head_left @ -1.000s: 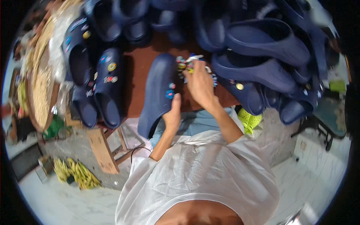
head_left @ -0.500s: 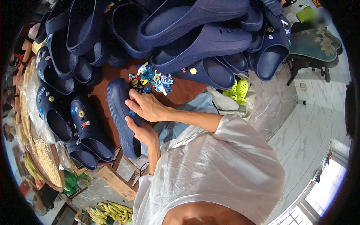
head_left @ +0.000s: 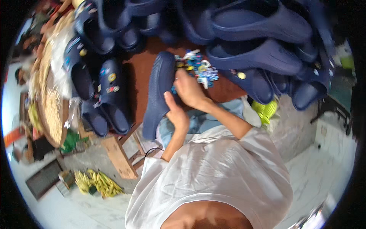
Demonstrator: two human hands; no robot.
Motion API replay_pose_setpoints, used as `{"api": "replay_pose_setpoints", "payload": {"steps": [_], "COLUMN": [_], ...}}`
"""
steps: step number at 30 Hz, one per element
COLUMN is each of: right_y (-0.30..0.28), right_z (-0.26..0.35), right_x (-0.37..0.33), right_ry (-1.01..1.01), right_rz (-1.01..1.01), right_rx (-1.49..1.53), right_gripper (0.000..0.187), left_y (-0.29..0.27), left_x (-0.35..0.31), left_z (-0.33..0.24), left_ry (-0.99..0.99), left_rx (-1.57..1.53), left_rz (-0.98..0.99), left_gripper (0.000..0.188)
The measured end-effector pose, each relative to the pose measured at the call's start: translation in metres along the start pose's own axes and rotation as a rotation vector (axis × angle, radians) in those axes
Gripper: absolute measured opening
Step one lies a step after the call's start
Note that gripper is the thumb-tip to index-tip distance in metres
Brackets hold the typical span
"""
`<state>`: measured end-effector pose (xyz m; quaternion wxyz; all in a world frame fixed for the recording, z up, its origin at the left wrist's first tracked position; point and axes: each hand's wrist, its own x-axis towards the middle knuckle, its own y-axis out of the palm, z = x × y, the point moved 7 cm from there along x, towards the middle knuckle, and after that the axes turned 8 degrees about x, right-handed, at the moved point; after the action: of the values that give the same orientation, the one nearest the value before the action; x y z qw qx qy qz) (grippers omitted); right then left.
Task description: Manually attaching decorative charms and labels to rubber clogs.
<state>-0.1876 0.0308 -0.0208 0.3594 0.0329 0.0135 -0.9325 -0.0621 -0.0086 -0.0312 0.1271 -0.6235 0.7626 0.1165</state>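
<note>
A navy blue clog (head_left: 157, 97) is tilted on its side over the brown tabletop, its sole edge facing left. My left hand (head_left: 177, 116) grips it low on the right side, thumb against the outer wall. My right hand (head_left: 188, 89) is curled at the clog's upper near the toe, fingers pinched; whatever is between them is hidden and blurred. A small blue shoe charm (head_left: 174, 90) shows on the upper between the hands. Just beyond my right hand lies a pile of colourful shoe charms (head_left: 206, 72).
Navy clogs (head_left: 251, 57) are heaped along the far side. Charm-decorated clogs (head_left: 110, 87) stand at the left. Lime green clogs (head_left: 264, 110) sit at the right, beside the brown table (head_left: 139, 72). Bananas (head_left: 101, 183) lie on the floor, lower left, near a wooden frame (head_left: 120, 156).
My view has swung, so the whole scene sits further right and the table higher. My right hand has gone from lying over the clog's upper to a curled pinch; my left still grips it.
</note>
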Motion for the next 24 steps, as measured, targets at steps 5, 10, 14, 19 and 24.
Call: {"api": "replay_pose_setpoints", "payload": {"steps": [5,10,14,19,24], "right_y": [-0.014,-0.035,-0.036,-0.012,-0.015], "right_z": [0.001,0.033,0.056,0.049,0.049], "right_x": [0.005,0.011,-0.005,-0.024,-0.027], "right_ry": [0.027,-0.156,-0.207,-0.061,-0.306], "right_rz": [-0.011,-0.115,-0.095,0.173,0.111], "right_rx": [-0.092,-0.606,-0.456,-0.377,-0.531], "right_gripper": [0.016,0.016,0.023,0.035,0.025], "left_y": [0.018,0.017,0.010,0.013,0.015], "left_x": [-0.008,-0.011,-0.008,-0.022,-0.028], "left_z": [-0.018,-0.006,-0.007,-0.001,-0.012], "left_ry": [0.074,0.040,0.257,0.163,0.190], "left_rx": [-0.229,-0.121,0.030,-0.086,-0.053], "left_rz": [0.136,0.128,0.073,0.196,0.153], "left_gripper": [0.046,0.047,0.049,0.040,0.037]}}
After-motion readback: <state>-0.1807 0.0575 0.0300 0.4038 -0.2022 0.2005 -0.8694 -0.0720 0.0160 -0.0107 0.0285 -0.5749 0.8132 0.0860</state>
